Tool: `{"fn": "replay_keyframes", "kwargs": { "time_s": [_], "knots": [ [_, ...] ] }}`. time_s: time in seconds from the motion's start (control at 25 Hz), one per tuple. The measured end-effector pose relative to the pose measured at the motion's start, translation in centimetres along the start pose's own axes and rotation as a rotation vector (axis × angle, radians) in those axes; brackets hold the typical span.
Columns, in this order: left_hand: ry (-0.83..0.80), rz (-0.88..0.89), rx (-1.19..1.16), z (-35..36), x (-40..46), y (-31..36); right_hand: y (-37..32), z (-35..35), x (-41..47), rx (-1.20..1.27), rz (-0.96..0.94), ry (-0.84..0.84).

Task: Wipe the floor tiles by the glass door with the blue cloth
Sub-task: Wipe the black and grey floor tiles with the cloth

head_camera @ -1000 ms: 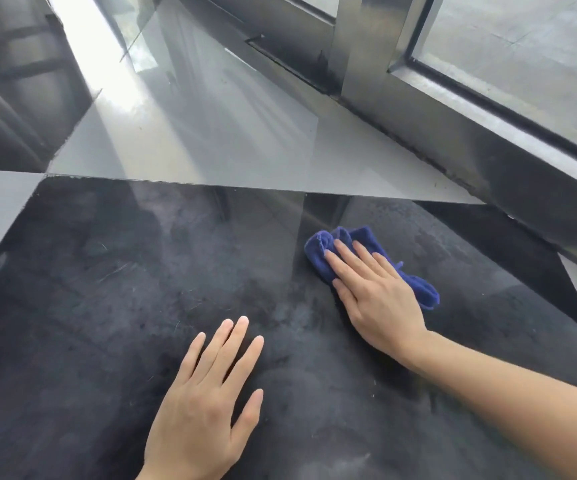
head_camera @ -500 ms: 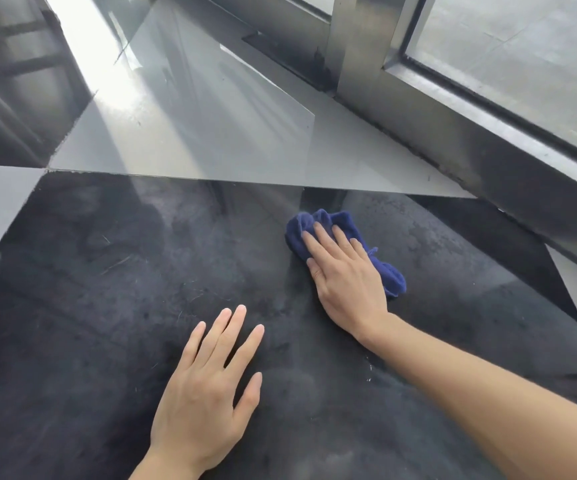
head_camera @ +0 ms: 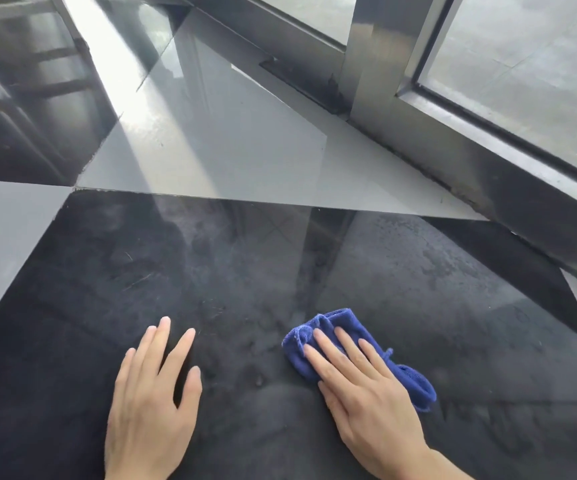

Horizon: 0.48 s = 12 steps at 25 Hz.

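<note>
- Right hand (head_camera: 366, 393) flat on blue cloth (head_camera: 346, 344), fingers straight and together, pressing the bunched fabric onto black floor tile (head_camera: 245, 271); no curl round the cloth, only downward contact.
- Blue cloth crumpled under and ahead of the right hand's fingers, one rolled end sticking out past the little-finger side, lying on the black tile.
- Left hand (head_camera: 152, 410) spread flat on the same black tile, well to the left of the right hand, fingers straight and slightly fanned, thumb out toward the cloth, holding nothing.
- Black floor tile dull and smeared, with pale dusty streaks and a few fine scratches ahead of both hands.
- Grey floor tile (head_camera: 228, 150) beyond the black one, far ahead of the fingertips, glossy, crossed by a bright band of light.
- Glass door (head_camera: 522, 64) ahead and to the right of the right hand, its metal frame (head_camera: 377, 57) standing upright and a dark, grimy bottom rail running along the tile edge.
</note>
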State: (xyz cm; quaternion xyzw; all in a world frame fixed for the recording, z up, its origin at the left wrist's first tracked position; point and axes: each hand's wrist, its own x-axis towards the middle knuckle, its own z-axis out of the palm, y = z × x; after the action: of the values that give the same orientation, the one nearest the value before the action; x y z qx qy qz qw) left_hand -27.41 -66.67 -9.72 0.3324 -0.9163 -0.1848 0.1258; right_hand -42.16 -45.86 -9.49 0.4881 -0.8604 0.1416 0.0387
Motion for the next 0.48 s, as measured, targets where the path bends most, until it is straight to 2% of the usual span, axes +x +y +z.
{"fn": "replay_keyframes", "kwargs": {
  "time_s": [0.2, 0.48],
  "knots": [
    [0.04, -0.102, 0.06, -1.0, -0.1, -2.4, 0.9, 1.5, 7.8, 0.015, 0.107, 0.022],
    [0.1, -0.07, 0.147, -0.4, -0.2, -2.6, 3.2, 3.7, 16.5, 0.042, 0.256, -0.079]
  ]
}}
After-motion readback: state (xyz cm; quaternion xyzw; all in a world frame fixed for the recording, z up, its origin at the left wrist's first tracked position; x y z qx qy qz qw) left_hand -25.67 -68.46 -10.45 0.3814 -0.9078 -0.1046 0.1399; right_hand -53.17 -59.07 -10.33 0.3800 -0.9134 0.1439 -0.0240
